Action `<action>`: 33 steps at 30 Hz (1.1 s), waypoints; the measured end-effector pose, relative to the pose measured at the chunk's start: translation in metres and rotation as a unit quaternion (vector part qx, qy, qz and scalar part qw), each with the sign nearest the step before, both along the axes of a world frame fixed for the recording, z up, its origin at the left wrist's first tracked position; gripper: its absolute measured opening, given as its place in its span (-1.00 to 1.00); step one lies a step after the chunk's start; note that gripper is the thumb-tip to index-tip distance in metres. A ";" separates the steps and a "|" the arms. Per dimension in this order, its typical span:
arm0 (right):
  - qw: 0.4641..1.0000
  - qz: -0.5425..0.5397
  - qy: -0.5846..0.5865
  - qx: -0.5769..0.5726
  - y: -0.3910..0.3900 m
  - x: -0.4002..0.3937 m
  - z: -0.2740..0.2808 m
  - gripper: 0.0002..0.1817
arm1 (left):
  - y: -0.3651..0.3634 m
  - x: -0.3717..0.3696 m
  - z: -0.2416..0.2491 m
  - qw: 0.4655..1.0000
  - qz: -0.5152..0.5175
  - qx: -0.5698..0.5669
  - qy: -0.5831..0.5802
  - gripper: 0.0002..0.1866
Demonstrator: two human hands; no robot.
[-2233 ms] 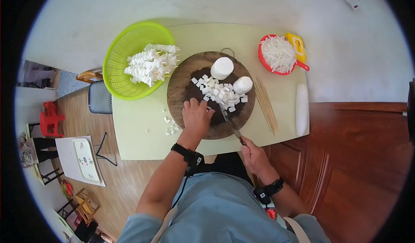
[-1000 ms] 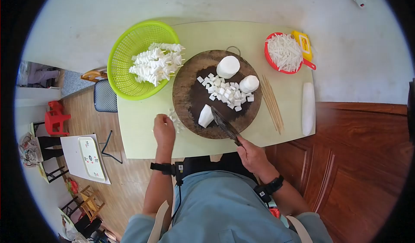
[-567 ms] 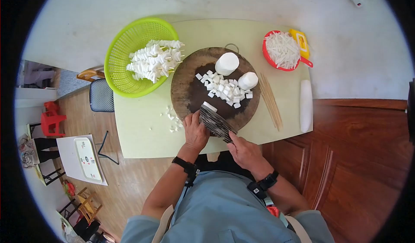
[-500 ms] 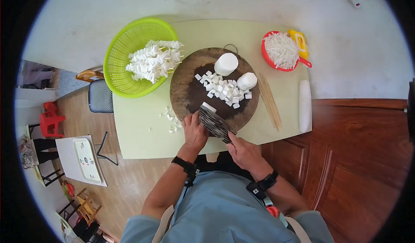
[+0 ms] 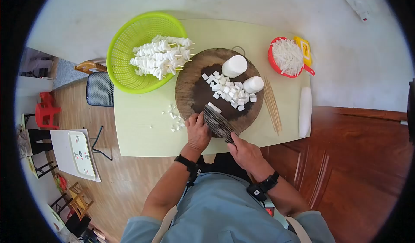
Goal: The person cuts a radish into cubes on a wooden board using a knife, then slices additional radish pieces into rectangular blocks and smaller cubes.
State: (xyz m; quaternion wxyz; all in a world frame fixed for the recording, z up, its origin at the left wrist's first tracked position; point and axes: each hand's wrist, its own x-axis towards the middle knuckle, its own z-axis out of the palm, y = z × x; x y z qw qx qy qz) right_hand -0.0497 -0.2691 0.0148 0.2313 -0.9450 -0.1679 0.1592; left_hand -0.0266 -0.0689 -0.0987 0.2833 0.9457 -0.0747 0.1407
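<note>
My right hand (image 5: 248,153) is closed around the handle of a cleaver (image 5: 219,124) with a dark, streaked blade. The blade stands over the near part of a round wooden chopping board (image 5: 190,91). My left hand (image 5: 198,131) is on the blade's left side, its fingers curled against a piece of white radish (image 5: 214,107) that shows past the blade; their exact hold is partly hidden. Farther back on the board lie a heap of white radish cubes (image 5: 229,88) and two thick radish chunks, a larger one (image 5: 234,66) and a smaller one (image 5: 253,84).
A green basket (image 5: 119,70) at the left holds skewered white pieces (image 5: 160,57). White scraps (image 5: 176,121) lie left of the board. Bamboo skewers (image 5: 272,106), a long white radish (image 5: 304,112), a red strainer (image 5: 272,61) of white shreds and a yellow item (image 5: 304,51) are at the right.
The view has shifted slightly, so the table things appear a little moved. Both hands keep their hold, with the cleaver still at the radish piece.
</note>
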 end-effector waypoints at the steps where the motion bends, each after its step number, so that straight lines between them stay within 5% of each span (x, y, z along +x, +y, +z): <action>1: 1.000 -0.004 0.009 -0.007 0.001 0.003 -0.002 -0.50 | 0.000 0.000 0.000 1.000 0.003 0.013 -0.006 -0.63; 14: 0.992 -0.069 0.070 0.078 -0.004 0.040 0.009 -0.56 | -0.004 0.003 0.010 1.000 0.017 0.007 -0.023 -0.75; 17: 0.994 -0.040 -0.032 0.099 -0.007 0.017 0.006 -0.57 | 0.000 -0.003 0.006 0.999 0.013 -0.024 -0.018 -0.69; 22: 1.000 0.005 0.000 -0.009 -0.008 -0.012 0.001 -0.54 | 0.002 -0.007 -0.001 1.000 0.001 -0.015 0.009 -0.64; 33: 0.999 0.003 0.003 -0.044 0.010 0.006 0.000 -0.53 | 0.004 -0.008 -0.003 1.000 -0.009 -0.007 0.004 -0.65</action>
